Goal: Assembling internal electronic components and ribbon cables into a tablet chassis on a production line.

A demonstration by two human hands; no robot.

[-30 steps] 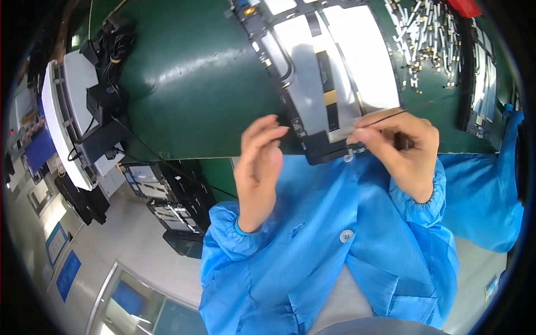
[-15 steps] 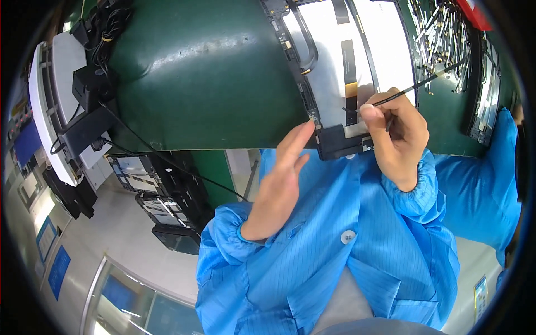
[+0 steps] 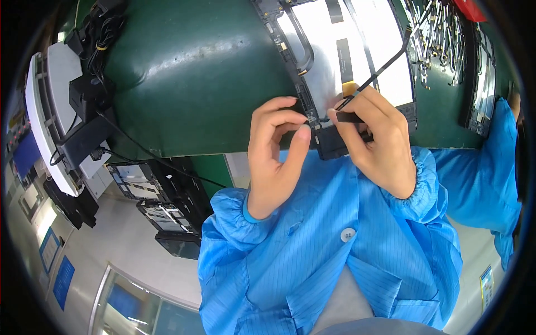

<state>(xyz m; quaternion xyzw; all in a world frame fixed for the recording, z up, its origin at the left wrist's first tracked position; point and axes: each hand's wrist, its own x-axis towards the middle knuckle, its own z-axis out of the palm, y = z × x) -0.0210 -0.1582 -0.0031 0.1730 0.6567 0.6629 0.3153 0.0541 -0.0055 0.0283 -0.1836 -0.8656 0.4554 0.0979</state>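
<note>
An opened tablet-like device (image 3: 318,50), with a black frame and a silvery-white inner panel, lies at the table's near edge. My right hand (image 3: 379,134), closed in a pinch over its lower part, holds a black flat cable (image 3: 385,67). One length of the cable slants up and right across the panel; a short dark piece pokes out below the fingertips. At the device's left edge is my left hand (image 3: 276,151), its thumb and fingers curved and apart, with nothing between them. Inside the device, a dark flex strip (image 3: 344,61) runs down the panel.
Many loose thin cables (image 3: 441,39) lie heaped at the back right, beside another device (image 3: 481,84) and a red thing (image 3: 470,10). A blue sleeve (image 3: 474,173) of another person is at the right. Black cords (image 3: 103,39) and a white-edged stand (image 3: 42,117) are at left.
My right hand has shifted slightly left, and the cable now points more steeply upward. My left hand's fingers have gone from straight and together to curved and spread.
</note>
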